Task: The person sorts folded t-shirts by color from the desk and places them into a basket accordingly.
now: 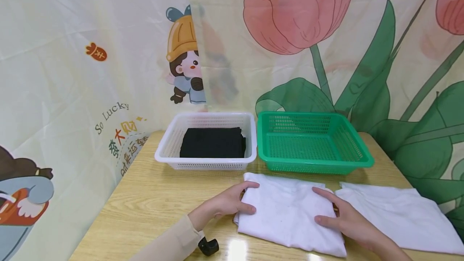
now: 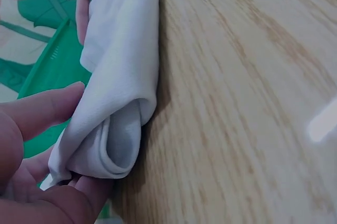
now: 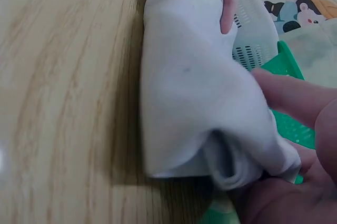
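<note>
A folded white shirt (image 1: 282, 216) lies at the front of the table, a faint neckline at its far edge. My left hand (image 1: 232, 200) grips its left side, thumb and index finger on top. In the left wrist view, other fingers (image 2: 89, 192) of that hand reach under the rolled fold. At the opposite side my right hand (image 1: 344, 216) holds the shirt, its thumb and index finger also on the upper face. The right wrist view shows the cloth's looped layers (image 3: 226, 161) at that end, with fingers partly hidden beneath.
Another folded white cloth (image 1: 402, 214) lies to the right. Behind stand a white basket (image 1: 163, 150) holding folded black cloth (image 1: 212, 142) and a green basket (image 1: 308, 144) with nothing in it. A small black object (image 1: 208, 246) shows by the left wrist. A printed curtain (image 1: 127, 31) hangs behind the table.
</note>
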The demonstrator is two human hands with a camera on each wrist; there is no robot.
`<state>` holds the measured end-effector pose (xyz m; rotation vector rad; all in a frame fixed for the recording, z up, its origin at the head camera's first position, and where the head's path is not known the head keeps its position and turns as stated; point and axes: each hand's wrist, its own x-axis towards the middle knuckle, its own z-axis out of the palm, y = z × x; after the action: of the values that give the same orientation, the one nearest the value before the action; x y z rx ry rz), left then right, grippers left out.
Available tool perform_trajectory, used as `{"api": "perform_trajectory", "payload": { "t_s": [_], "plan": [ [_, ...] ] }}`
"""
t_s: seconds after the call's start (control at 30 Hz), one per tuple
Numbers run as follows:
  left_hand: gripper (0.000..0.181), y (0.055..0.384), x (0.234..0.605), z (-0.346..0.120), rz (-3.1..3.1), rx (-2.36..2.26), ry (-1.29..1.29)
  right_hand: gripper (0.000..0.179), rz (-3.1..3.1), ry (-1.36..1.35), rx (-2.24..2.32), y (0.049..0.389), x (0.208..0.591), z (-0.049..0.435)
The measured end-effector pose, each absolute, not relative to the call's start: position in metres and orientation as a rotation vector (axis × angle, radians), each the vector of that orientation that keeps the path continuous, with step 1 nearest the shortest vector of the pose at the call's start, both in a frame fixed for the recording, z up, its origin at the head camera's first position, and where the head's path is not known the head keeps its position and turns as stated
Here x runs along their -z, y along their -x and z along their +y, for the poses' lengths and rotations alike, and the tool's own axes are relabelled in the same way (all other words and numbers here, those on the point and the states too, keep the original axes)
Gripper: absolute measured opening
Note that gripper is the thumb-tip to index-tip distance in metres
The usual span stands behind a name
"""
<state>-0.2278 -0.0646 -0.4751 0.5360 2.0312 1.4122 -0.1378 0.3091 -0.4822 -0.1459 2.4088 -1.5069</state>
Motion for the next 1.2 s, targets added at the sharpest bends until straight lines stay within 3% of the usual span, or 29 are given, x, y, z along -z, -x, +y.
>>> {"api": "perform_trajectory", "payload": {
  "t_s": [0.73,1.2],
  "plan": [
    [0.076,0.224,0.474,-0.05,2.144,-1.418,-0.543,0.084,2.388,0.21,1.519,0.139,0.478,0.331],
    [0.078,0.22,0.438,-0.034,2.047,-1.582,-0.605,0.08,2.534,0.255,1.42,0.137,0.422,0.36]
  ]
}}
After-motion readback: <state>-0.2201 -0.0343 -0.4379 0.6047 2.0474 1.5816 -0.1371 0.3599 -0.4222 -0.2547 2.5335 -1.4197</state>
